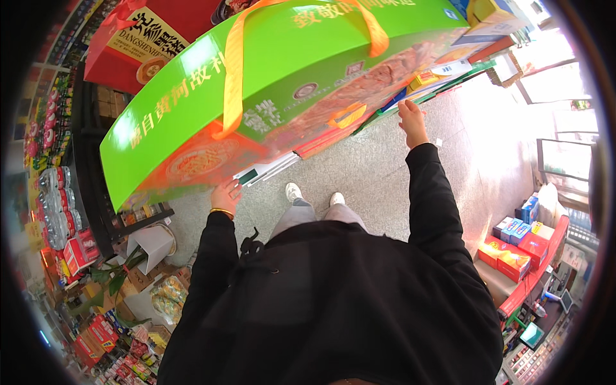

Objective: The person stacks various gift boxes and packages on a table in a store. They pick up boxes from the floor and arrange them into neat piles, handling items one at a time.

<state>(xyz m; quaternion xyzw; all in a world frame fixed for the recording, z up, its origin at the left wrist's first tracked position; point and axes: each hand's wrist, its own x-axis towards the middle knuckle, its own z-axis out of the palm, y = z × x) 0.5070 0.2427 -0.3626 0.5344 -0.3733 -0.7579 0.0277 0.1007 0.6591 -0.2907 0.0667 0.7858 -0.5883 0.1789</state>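
Note:
A large green gift box (192, 96) with an orange ribbon handle (234, 72) fills the upper middle, tilted, its printed front facing me. My left hand (226, 196), a gold bangle at its wrist, is at the box's lower left edge; whether it grips the box cannot be told. My right hand (412, 122) is raised beside the stacked boxes at the right, its fingers bent, and its contact with them is unclear. Behind the green box, at upper left, stands a red gift box (115, 57) with a cream label.
Black shelving (89, 159) and packs of bottles (60, 202) line the left. A potted plant (151, 245) and cartons stand at lower left. On the right, a counter with a red edge (534, 274) holds red boxes (514, 263) and blue ones. Grey floor (365, 173) shows around my shoes.

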